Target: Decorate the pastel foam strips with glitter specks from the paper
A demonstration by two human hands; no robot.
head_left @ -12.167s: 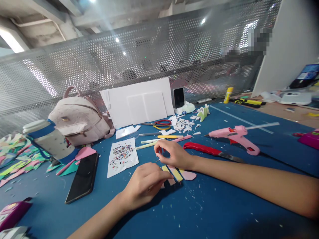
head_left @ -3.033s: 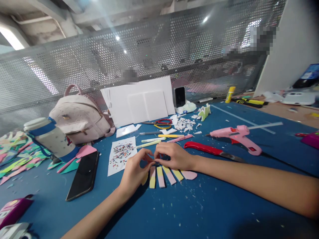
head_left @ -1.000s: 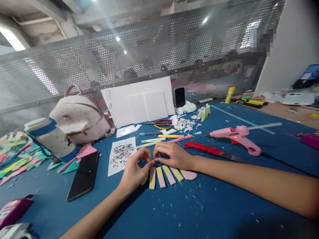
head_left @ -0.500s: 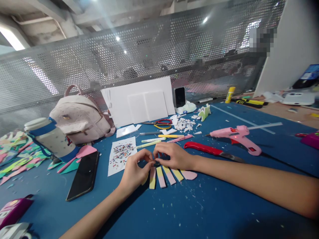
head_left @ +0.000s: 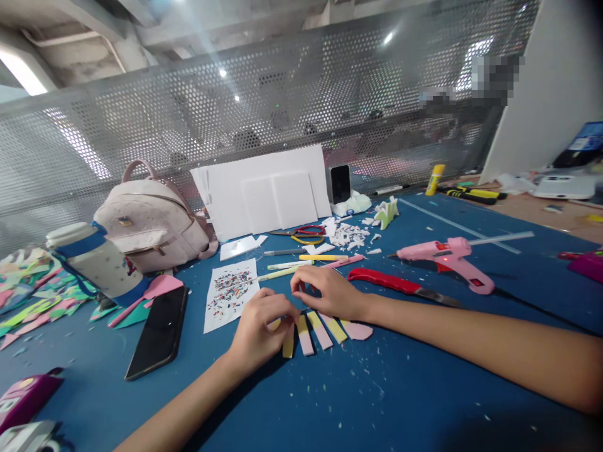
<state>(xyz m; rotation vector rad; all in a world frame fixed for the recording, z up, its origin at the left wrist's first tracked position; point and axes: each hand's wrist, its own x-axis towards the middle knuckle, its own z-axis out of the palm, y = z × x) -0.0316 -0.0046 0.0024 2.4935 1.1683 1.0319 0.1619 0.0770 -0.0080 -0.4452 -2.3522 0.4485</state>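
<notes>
Several short yellow-and-pink strips (head_left: 305,338), which look like foam or card, lie fanned out on the blue tabletop (head_left: 358,402). Over the left end of the fan, my left hand (head_left: 266,323) has its fingers curled down, covering part of the leftmost strips. Its fingertips come together near the strips' upper ends; what they pinch, if anything, is hidden. My right hand (head_left: 330,292) rests just above the fan, thumb and fingers bent into a closed ring. Anything between those fingertips is too small to make out. A rounded pink piece (head_left: 357,331) lies at the fan's right end.
Right of my hands lie a red-handled knife (head_left: 384,280) and a pink glue gun (head_left: 452,258). Pens (head_left: 282,272), scissors (head_left: 306,235) and white scraps (head_left: 348,235) are beyond. Leftward are a bead-covered sheet (head_left: 232,295), phone (head_left: 157,333), bottle (head_left: 101,263) and backpack (head_left: 151,220).
My fingertips, close together before, have moved apart. The left hand has shifted right and down over the strips; the right hand has lifted slightly. The strips look unmoved.
</notes>
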